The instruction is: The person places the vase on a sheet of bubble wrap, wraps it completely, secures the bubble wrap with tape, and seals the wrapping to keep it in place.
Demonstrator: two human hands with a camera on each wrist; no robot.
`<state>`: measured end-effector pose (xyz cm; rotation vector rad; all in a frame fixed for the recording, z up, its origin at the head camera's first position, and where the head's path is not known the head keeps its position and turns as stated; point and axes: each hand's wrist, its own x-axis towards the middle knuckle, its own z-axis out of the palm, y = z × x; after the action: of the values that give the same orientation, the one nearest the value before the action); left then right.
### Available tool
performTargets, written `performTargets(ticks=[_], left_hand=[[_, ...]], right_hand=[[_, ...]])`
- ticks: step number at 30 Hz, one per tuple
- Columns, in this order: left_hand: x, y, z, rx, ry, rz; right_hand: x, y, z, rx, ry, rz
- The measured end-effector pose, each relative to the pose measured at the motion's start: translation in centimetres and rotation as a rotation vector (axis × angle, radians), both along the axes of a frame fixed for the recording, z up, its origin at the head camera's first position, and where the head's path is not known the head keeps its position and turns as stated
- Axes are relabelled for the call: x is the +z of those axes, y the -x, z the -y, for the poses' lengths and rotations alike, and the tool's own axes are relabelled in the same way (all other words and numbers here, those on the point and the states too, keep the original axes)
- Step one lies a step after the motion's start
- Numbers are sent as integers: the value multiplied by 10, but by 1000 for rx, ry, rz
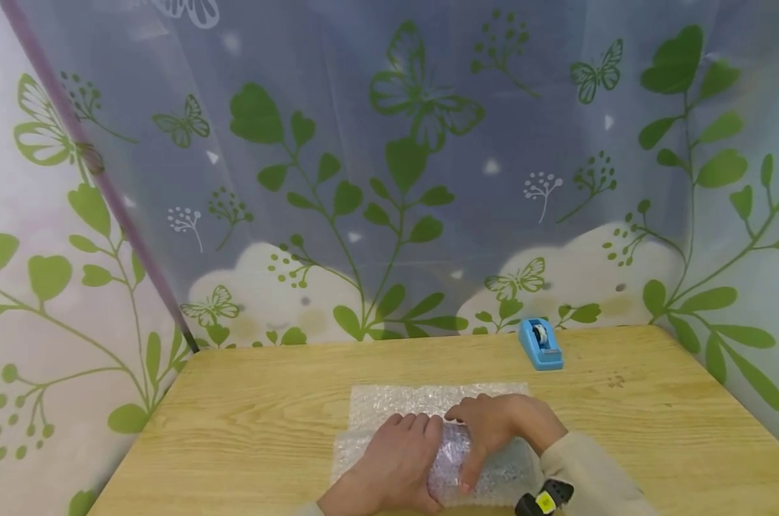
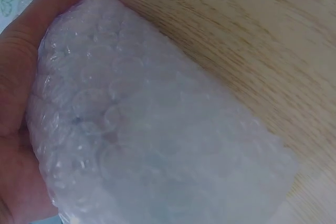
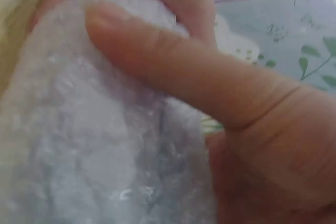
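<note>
A bundle rolled in clear bubble wrap lies near the table's front edge, with something purplish showing through the layers; its kind is hidden. My left hand grips the left end, and in the left wrist view its thumb and fingers curve round that end. From the right, my right hand holds the bundle, thumb on the near side and fingers over the far side. The right wrist view shows this thumb lying across the wrap. Behind the hands, a flat part of the bubble wrap sheet spreads over the table.
A blue tape dispenser with a roll of tape stands at the back right of the wooden table. Behind it hangs a curtain printed with leaves and butterflies. A black device with a yellow label sits at the right wrist.
</note>
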<state>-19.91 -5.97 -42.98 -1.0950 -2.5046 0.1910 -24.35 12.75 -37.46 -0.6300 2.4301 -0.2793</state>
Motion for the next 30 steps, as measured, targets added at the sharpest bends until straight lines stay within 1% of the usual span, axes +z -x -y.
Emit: performTargets(ticks=[2,5,9,11,12,15,20,24,27,30], left_hand=[[0,0,1,3,5,10],[-1,0,2,8,5,31],[-2,1,4,25,0,68],[-3,1,4,35,2,84],[-3,2,4,38,2,89],[-1,2,5,44,8,111],[0,5,6,53,-1,175],[0,9,7,55,-47,227],[1,13,7,58,-76,294],[3,17,8,69,-74,360]], right_hand=[[2,-8,0,-4,18,-92],[3,-20,-1,12,65,-229],[-1,-34,-3,71,125,-449],[-4,-40,-3,106,147,-548],[-5,-44,-3,115,152,-581],[-10,-53,-2,142,154,-653],[-24,-61,2,168,98,-697],[-36,-62,10,135,33,-720],[-44,-60,14,104,16,-788],[-49,-57,17,85,24,-869]])
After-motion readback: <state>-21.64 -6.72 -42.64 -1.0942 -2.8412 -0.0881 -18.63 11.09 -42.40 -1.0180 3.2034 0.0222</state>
